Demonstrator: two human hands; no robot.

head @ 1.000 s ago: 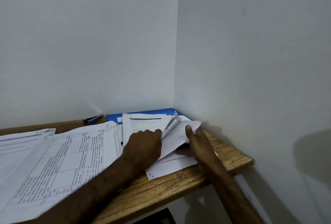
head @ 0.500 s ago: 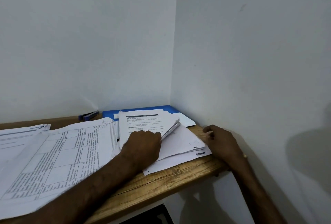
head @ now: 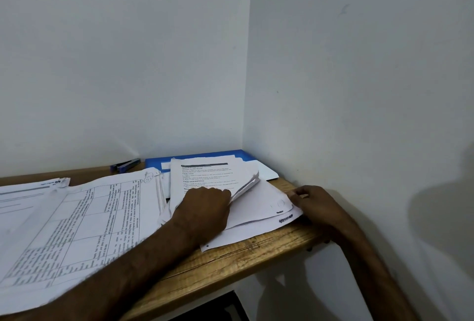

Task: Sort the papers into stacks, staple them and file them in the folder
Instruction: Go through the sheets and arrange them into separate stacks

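A stack of white papers (head: 259, 201) lies on the wooden table (head: 256, 251) near the corner. My left hand (head: 205, 207) rests on the stack and grips the upper printed sheets (head: 205, 174), whose right corner is curled up off the pages below. My right hand (head: 318, 202) sits at the stack's right edge, fingertips pinching the edge of a lower sheet. The blue folder (head: 195, 157) lies flat behind the stack against the wall, partly covered by papers. A dark blue stapler (head: 125, 165) lies left of the folder.
Large sheets printed with tables (head: 84, 218) spread over the left half of the table, with another pile (head: 28, 192) at the far left. White walls close in behind and on the right. The table's front edge runs diagonally below my forearms.
My right hand let go of the raised pages, drew back to the table's right edge, then moved in to the stack's edge. The raised pages dropped flat; my left hand kept the upper sheets lifted.
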